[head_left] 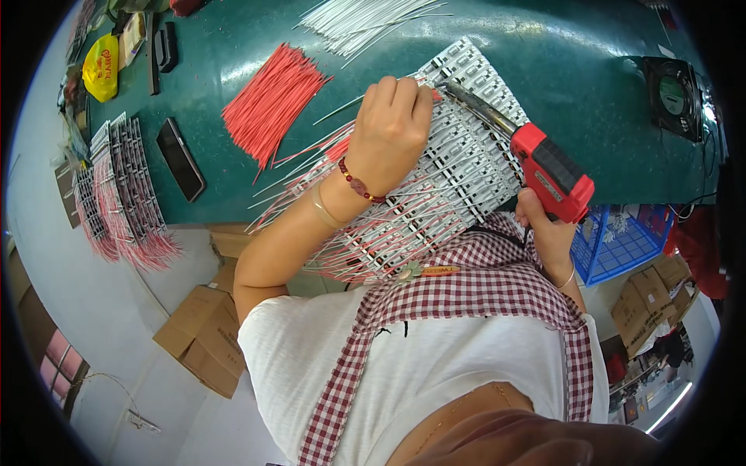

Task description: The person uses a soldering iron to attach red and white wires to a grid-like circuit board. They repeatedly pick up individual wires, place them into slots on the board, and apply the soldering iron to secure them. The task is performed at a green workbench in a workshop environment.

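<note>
My left hand (392, 116) is closed, its fingertips pinched at the top rows of a panel of small metal-and-white parts (466, 70). A bunch of red wires (337, 147) sticks out from under this hand; the exact grip is hidden by my knuckles. My right hand (545, 229) is wrapped round the lower end of a red and black soldering gun (553, 172). The gun's dark metal nose (486, 110) slants to the upper left, its tip close to my left fingertips. White and red wires (373, 225) trail off the panel's rows toward my left forearm.
On the green table (614, 147) lie a pile of red wires (276, 105), white wires (365, 23) and a phone (180, 159). More wired panels (124, 186) rest at the left edge. A black fan (672, 97) stands at right, above a blue crate (622, 245).
</note>
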Available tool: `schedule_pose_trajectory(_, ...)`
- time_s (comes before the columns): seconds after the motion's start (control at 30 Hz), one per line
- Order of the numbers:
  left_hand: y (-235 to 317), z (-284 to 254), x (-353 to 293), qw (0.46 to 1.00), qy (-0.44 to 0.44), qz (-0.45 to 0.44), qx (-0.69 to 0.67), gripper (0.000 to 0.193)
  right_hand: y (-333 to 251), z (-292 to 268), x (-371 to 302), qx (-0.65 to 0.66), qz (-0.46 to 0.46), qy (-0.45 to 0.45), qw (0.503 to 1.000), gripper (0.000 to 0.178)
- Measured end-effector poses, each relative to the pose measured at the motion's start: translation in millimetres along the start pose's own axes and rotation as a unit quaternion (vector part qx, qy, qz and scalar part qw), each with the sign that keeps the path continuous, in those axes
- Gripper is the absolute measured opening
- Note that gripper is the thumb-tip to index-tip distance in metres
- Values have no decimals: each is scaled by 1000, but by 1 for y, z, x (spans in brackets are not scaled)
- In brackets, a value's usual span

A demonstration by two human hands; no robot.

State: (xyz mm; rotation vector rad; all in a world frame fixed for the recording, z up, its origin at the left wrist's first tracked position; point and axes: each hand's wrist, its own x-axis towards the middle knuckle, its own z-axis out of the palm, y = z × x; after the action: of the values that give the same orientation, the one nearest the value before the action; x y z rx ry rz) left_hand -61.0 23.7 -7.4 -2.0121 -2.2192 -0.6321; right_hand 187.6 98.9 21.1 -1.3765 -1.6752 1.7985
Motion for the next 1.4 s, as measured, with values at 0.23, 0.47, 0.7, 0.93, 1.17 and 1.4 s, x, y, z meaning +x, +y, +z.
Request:
schedule_pose_trajectory(0.23,1,1,1,1000,-6,-8,6,24,7,-5,-5,-38,-4,15,999,26)
schedule_pose_trajectory(0.47,3,-1,1,1000,-21,-9,21,25,-6,2,-6,3,12,32,999,18)
schedule_pose_trajectory(0.7,2,-11,5,999,12,19,27,25,2,-5,-10,16,-27,5,999,23)
schedule_pose_trajectory(0.93,9,-1,-2,1000,4,14,-15,26,4,-4,-13,23,11,1,1000,20)
schedule_pose_trajectory(1.17,12,-1,-1,1000,-10,-2,-6,26,12,-7,-13,-24,-25,2,999,19)
schedule_pose_trajectory(1.4,15,-2,3,999,-34,-3,11,24,10,-12,-17,35,0,-7,999,20)
